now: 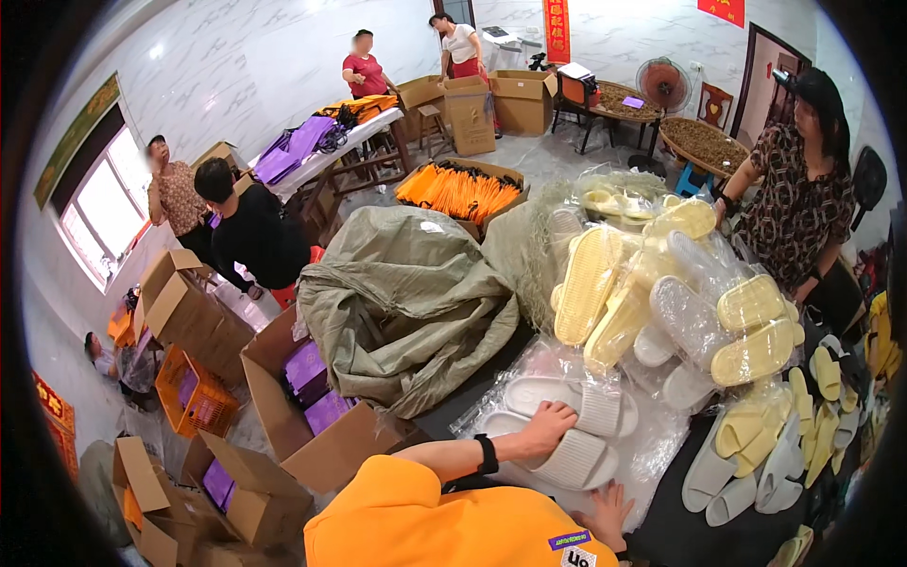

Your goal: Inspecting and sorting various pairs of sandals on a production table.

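Observation:
A pair of pale grey slippers [578, 460] lies on clear plastic bags on the dark table, just in front of me. My left hand [548, 430] is closed over the nearer slipper beside its ribbed strap, with the fingers bent and close together. Its fingertips are partly hidden against the slipper. Below the slipper's toe, my right hand [609, 513] rests on the plastic with its fingers spread. It holds nothing. Beyond the pair rises a heap of bagged yellow slippers [588, 283] and grey slippers [682, 307].
Unbagged slippers [751, 463] cover the table's right side. A green woven sack [406, 302] bulges at left, beside an open carton [354, 439] of purple packages. A co-worker [798, 189] stands across the heap at right. Other people and cartons occupy the room behind.

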Action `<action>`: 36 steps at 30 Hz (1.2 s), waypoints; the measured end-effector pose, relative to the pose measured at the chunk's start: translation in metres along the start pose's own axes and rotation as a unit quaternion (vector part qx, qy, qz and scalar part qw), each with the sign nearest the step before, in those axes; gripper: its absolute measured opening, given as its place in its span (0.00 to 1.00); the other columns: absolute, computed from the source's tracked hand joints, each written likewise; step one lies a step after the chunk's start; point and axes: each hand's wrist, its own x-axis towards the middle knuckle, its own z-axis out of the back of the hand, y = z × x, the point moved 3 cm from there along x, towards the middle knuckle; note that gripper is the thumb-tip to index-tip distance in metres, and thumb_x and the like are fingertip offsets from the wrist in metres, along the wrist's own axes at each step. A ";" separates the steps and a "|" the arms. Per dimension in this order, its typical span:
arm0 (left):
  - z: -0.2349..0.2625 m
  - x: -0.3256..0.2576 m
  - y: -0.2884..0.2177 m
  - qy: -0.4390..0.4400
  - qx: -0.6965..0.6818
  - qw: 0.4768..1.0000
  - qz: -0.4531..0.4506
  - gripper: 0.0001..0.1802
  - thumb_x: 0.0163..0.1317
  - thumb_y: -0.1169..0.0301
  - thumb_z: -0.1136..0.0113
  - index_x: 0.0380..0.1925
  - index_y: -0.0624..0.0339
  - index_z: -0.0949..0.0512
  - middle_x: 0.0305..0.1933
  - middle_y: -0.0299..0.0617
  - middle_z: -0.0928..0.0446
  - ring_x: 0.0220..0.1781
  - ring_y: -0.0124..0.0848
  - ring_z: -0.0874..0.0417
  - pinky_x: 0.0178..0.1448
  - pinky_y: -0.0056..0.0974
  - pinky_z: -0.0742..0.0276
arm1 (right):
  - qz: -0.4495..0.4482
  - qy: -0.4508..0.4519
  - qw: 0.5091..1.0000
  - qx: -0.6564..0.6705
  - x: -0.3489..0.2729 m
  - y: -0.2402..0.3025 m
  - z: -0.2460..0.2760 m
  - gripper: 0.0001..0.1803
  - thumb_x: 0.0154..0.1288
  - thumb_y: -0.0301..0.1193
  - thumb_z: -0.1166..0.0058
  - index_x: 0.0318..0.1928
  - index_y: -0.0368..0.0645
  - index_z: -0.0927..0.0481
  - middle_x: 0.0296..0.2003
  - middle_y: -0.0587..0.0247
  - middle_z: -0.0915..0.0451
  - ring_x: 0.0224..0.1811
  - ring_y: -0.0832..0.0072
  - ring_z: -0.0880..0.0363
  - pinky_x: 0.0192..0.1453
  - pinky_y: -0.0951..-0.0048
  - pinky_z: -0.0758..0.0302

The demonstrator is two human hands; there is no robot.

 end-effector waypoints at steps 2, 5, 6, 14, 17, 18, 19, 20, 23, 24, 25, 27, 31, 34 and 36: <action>-0.014 0.002 -0.006 0.045 0.027 0.998 0.018 0.16 0.44 0.74 0.46 0.38 0.56 0.31 0.43 0.39 0.30 0.50 0.37 0.32 0.47 0.42 0.40 | 0.010 -0.006 1.000 0.003 0.002 -0.009 -0.022 0.42 0.43 0.56 0.41 0.59 0.55 0.34 0.66 0.45 0.53 0.69 0.46 0.62 0.60 0.28 0.69; -0.032 -0.004 -0.002 0.046 0.024 0.999 0.013 0.16 0.44 0.75 0.44 0.37 0.56 0.31 0.43 0.38 0.30 0.48 0.36 0.32 0.46 0.42 0.40 | 0.022 -0.019 0.999 0.013 0.000 -0.012 -0.024 0.41 0.45 0.56 0.42 0.60 0.56 0.35 0.66 0.45 0.54 0.69 0.46 0.63 0.60 0.28 0.70; -0.031 -0.005 -0.001 0.051 0.024 0.998 0.003 0.17 0.44 0.74 0.44 0.37 0.56 0.31 0.43 0.38 0.30 0.48 0.36 0.31 0.46 0.42 0.40 | 0.022 -0.017 0.999 0.018 0.000 -0.016 -0.026 0.41 0.45 0.56 0.42 0.60 0.56 0.35 0.66 0.46 0.54 0.70 0.46 0.64 0.60 0.28 0.71; -0.011 -0.015 0.041 0.052 0.071 0.996 0.026 0.16 0.44 0.76 0.46 0.38 0.55 0.30 0.40 0.39 0.30 0.49 0.38 0.30 0.46 0.44 0.37 | 0.019 -0.010 0.998 0.057 -0.008 -0.004 -0.011 0.41 0.46 0.51 0.40 0.62 0.57 0.38 0.67 0.49 0.56 0.70 0.47 0.65 0.62 0.31 0.71; 0.001 -0.026 0.071 0.052 0.089 0.992 0.076 0.16 0.46 0.77 0.49 0.39 0.54 0.30 0.42 0.39 0.29 0.49 0.40 0.30 0.45 0.48 0.34 | 0.025 -0.036 0.998 0.038 -0.012 -0.007 -0.017 0.41 0.45 0.51 0.39 0.61 0.55 0.37 0.67 0.48 0.54 0.69 0.46 0.62 0.62 0.31 0.68; 0.009 -0.028 0.076 0.036 0.085 0.991 0.100 0.16 0.47 0.76 0.50 0.39 0.54 0.30 0.43 0.39 0.29 0.50 0.40 0.30 0.45 0.48 0.33 | 0.025 -0.055 0.998 0.024 -0.010 -0.007 -0.020 0.41 0.45 0.53 0.40 0.60 0.54 0.36 0.66 0.48 0.52 0.69 0.45 0.60 0.62 0.31 0.66; 0.013 -0.033 0.086 0.054 0.092 0.985 0.134 0.16 0.48 0.76 0.51 0.40 0.55 0.30 0.43 0.40 0.28 0.50 0.40 0.30 0.46 0.48 0.34 | 0.030 -0.070 0.997 0.011 -0.011 -0.004 -0.021 0.41 0.44 0.54 0.40 0.59 0.53 0.34 0.66 0.48 0.51 0.68 0.45 0.58 0.62 0.31 0.63; 0.019 -0.028 0.086 0.082 0.099 0.979 0.159 0.15 0.48 0.76 0.52 0.39 0.55 0.29 0.43 0.42 0.28 0.50 0.41 0.30 0.46 0.48 0.34 | 0.025 -0.076 0.997 -0.002 -0.013 0.003 -0.014 0.37 0.47 0.52 0.40 0.58 0.55 0.33 0.65 0.49 0.49 0.67 0.45 0.55 0.61 0.30 0.60; 0.039 -0.013 0.075 0.089 0.083 0.980 0.155 0.15 0.43 0.73 0.45 0.36 0.56 0.28 0.41 0.44 0.26 0.47 0.44 0.29 0.46 0.47 0.34 | 0.004 -0.058 0.998 -0.001 -0.009 0.010 -0.003 0.37 0.46 0.50 0.39 0.58 0.53 0.33 0.65 0.49 0.49 0.67 0.46 0.54 0.61 0.30 0.58; 0.037 -0.013 0.077 0.067 0.098 0.984 0.135 0.15 0.42 0.72 0.43 0.34 0.57 0.28 0.40 0.44 0.26 0.45 0.44 0.28 0.44 0.47 0.34 | 0.000 -0.052 0.999 -0.004 -0.006 0.011 -0.003 0.36 0.46 0.49 0.39 0.57 0.53 0.32 0.65 0.49 0.49 0.67 0.46 0.53 0.61 0.30 0.57; 0.046 -0.008 0.060 0.037 0.047 0.993 0.106 0.13 0.42 0.72 0.44 0.31 0.58 0.28 0.37 0.45 0.26 0.43 0.45 0.28 0.43 0.48 0.35 | 0.002 -0.066 0.998 -0.015 -0.005 0.017 0.003 0.36 0.45 0.44 0.37 0.57 0.52 0.31 0.64 0.50 0.47 0.67 0.48 0.52 0.61 0.32 0.55; 0.050 -0.006 0.036 0.023 0.024 0.997 0.076 0.09 0.42 0.74 0.45 0.27 0.60 0.30 0.32 0.47 0.29 0.40 0.47 0.30 0.39 0.49 0.35 | 0.015 -0.073 0.997 -0.004 -0.005 0.030 0.013 0.35 0.44 0.39 0.36 0.56 0.53 0.31 0.63 0.51 0.45 0.66 0.52 0.51 0.61 0.33 0.52; 0.010 -0.009 -0.003 0.082 0.032 0.996 0.020 0.10 0.41 0.77 0.47 0.28 0.61 0.30 0.34 0.45 0.29 0.41 0.45 0.29 0.40 0.46 0.33 | 0.020 -0.062 0.998 0.012 -0.015 0.027 0.010 0.32 0.49 0.39 0.40 0.57 0.56 0.32 0.65 0.58 0.47 0.69 0.56 0.55 0.64 0.35 0.58; -0.009 -0.012 -0.004 0.115 0.064 0.991 0.001 0.13 0.41 0.77 0.46 0.31 0.60 0.30 0.37 0.44 0.28 0.43 0.43 0.29 0.43 0.46 0.33 | 0.017 -0.067 0.995 0.068 -0.017 0.020 0.010 0.30 0.51 0.41 0.43 0.57 0.55 0.31 0.66 0.59 0.48 0.70 0.58 0.57 0.66 0.37 0.65; -0.010 -0.017 0.004 0.130 0.079 0.988 0.008 0.13 0.41 0.76 0.46 0.32 0.60 0.30 0.37 0.43 0.28 0.44 0.43 0.29 0.44 0.47 0.34 | 0.016 -0.073 0.994 0.078 -0.019 0.019 0.009 0.30 0.52 0.41 0.43 0.57 0.55 0.31 0.66 0.59 0.47 0.70 0.58 0.57 0.66 0.38 0.66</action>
